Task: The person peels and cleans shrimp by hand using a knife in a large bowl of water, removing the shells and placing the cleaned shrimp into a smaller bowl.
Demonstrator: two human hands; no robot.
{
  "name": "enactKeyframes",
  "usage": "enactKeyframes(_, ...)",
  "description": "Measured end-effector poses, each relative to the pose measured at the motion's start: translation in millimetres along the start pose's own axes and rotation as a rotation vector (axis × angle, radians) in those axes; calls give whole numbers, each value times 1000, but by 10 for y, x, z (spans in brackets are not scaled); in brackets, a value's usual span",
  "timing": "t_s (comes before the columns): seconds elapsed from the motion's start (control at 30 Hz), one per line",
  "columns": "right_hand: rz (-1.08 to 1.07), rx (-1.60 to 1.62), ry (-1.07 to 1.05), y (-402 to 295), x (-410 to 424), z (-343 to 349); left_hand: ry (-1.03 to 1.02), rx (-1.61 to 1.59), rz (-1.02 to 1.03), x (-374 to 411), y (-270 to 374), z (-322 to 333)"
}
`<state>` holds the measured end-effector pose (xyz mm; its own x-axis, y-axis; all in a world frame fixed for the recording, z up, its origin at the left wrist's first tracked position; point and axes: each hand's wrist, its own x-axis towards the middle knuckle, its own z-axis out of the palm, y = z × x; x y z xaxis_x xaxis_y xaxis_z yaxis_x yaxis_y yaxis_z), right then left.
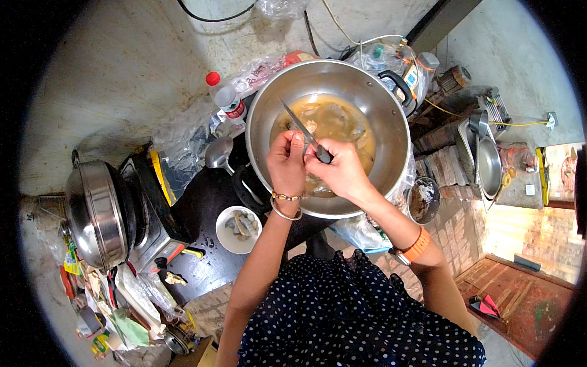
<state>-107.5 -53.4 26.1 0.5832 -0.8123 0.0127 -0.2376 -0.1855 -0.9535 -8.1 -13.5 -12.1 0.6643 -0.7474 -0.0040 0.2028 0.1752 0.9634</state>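
Both hands are over a large steel pot (pixel 385 183) of cloudy brownish liquid (pixel 337 114) with greyish pieces in it. My right hand (pixel 341 169) grips a knife (pixel 298 121) by its black handle, the blade pointing up and to the left. Close beside it, my left hand (pixel 286 160) has thumb and fingers pinched together; a small thing may be between them, but the fingers hide it. Left of my left forearm, a white bowl (pixel 228 243) holds several greyish pieces (pixel 241 225).
A steel ladle (pixel 220 152) lies left of the pot, near a plastic bottle with a red cap (pixel 227 98). Farther left, a lidded steel pan (pixel 96 213) stands on a stove. Plastic bottles (pixel 429 62) stand behind the pot's right handle (pixel 396 85). A dark bowl (pixel 424 200) is at the right.
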Motion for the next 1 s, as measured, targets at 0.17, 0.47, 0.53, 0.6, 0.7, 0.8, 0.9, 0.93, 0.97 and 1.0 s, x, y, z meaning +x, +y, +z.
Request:
enactKeyframes(0.17,113,254,48,40,-8,48,-8,22,-84,12,-19,-8)
enactKeyframes(0.47,32,52,124,120,8,-151,-40,-228,-308,-2,88,-3)
enactKeyframes(0.53,99,91,91,122,12,-188,-39,-256,-309,-1,83,-5)
enactKeyframes(0.6,100,182,27,94,5,-166,-23,-238,-313,-7,83,1)
enactKeyframes(0.7,37,242,-64,33,-6,-44,-19,-157,-215,-8,29,0)
enactKeyframes(0.8,35,73,-31,49,-8,4,-6,-67,-83,12,-22,12)
enactKeyframes(0.9,63,69,-12,14,-6,33,-13,-18,-41,22,-57,-3)
enactKeyframes(0.93,53,79,4,28,-6,45,-20,-7,-40,22,-61,-14)
enactKeyframes(0.97,43,90,20,61,-6,62,-27,-13,-54,18,-67,-20)
enactKeyframes(1.0,34,99,36,91,-7,72,-35,-19,-70,13,-67,-19)
